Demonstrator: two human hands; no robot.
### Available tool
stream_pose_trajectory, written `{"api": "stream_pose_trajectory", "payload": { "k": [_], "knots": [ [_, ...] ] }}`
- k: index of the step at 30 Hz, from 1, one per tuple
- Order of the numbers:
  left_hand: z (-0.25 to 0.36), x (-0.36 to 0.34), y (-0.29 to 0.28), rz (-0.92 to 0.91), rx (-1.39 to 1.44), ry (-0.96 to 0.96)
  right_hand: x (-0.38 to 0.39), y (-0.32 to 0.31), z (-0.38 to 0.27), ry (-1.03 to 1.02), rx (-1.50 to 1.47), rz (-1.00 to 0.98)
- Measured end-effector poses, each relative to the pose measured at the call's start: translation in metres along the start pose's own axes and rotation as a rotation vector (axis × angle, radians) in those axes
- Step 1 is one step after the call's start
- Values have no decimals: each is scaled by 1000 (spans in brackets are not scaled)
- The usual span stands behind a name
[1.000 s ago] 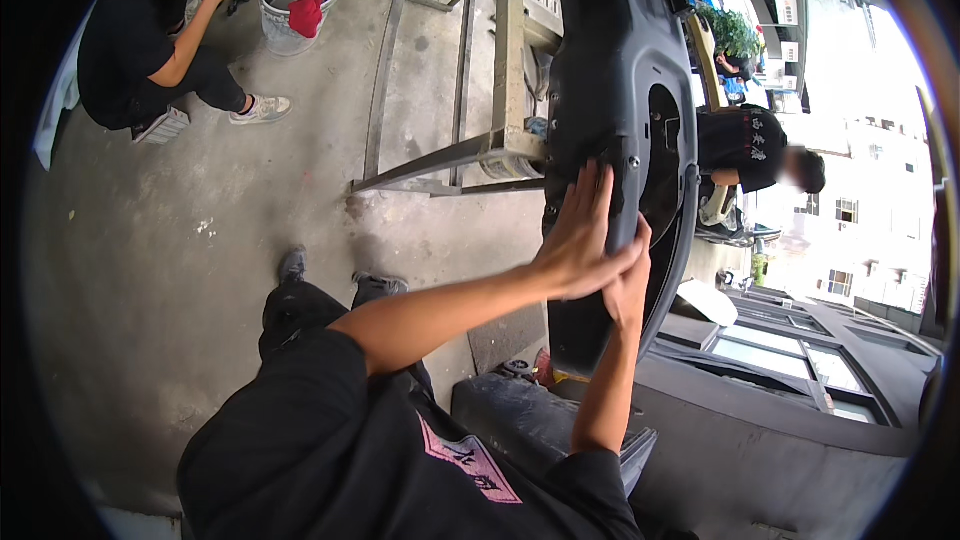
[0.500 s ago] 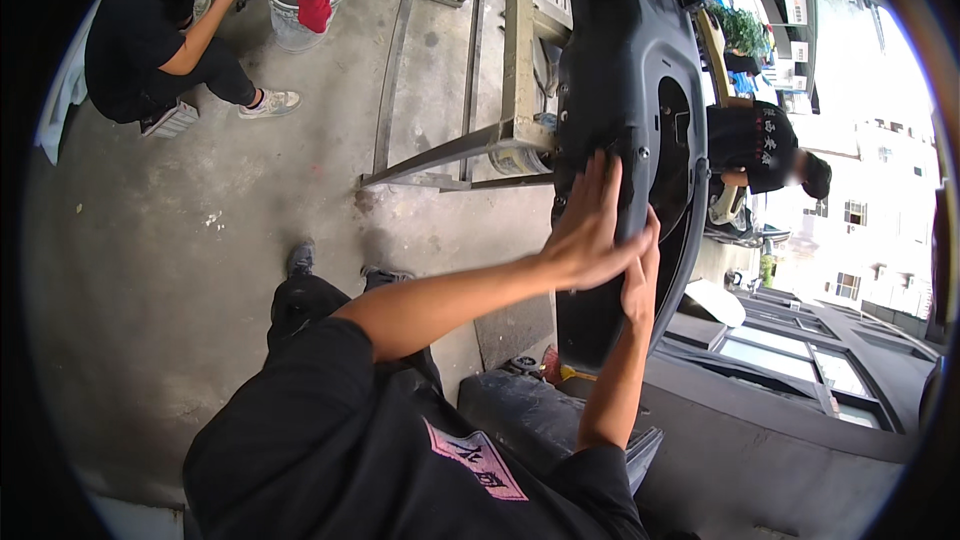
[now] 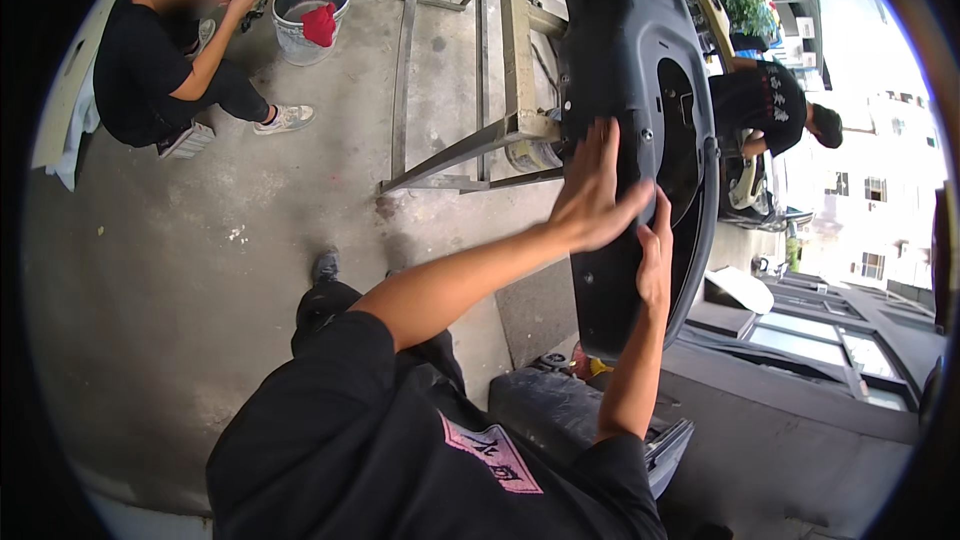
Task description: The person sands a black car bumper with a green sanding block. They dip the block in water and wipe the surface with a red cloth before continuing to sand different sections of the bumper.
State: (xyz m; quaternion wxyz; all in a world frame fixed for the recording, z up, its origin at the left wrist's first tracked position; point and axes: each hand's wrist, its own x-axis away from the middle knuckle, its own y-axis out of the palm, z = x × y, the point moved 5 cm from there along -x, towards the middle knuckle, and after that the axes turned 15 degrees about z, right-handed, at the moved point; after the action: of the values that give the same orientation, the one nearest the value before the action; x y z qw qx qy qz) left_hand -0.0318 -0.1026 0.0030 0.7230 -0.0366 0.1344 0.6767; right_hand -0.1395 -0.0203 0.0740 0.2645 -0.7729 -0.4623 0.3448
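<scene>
A large black car body panel, with cut-out openings and bolts along its edge, stands before me, held up near a metal frame. My left hand lies against its near side, fingers stretched out and spread, thumb toward the edge. Just right of it and a little lower, my right hand rests along the panel's rim with fingers extended. Both hands are open, and no tool shows in either. The right palm is turned partly out of sight, and my left hand is slightly blurred.
A metal stand is beside the panel. To the left, a seated person is near a grey bucket with a red cloth. Another person bends beyond the panel. A dark panel-like piece lies close by my legs.
My left hand has slid a little up the panel, away from my right hand, which it overlapped before. My view has shifted slightly. The person beyond the panel leans somewhat differently.
</scene>
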Motion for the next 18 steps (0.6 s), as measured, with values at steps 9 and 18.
{"api": "stream_pose_trajectory", "payload": {
  "k": [9,18],
  "knots": [
    [-1,-23,-105,-40,805,-366,20,-17,-25,-331,108,525],
    [40,26,-115,-105,643,-227,52,87,-59,258,-865,247]
  ]
}}
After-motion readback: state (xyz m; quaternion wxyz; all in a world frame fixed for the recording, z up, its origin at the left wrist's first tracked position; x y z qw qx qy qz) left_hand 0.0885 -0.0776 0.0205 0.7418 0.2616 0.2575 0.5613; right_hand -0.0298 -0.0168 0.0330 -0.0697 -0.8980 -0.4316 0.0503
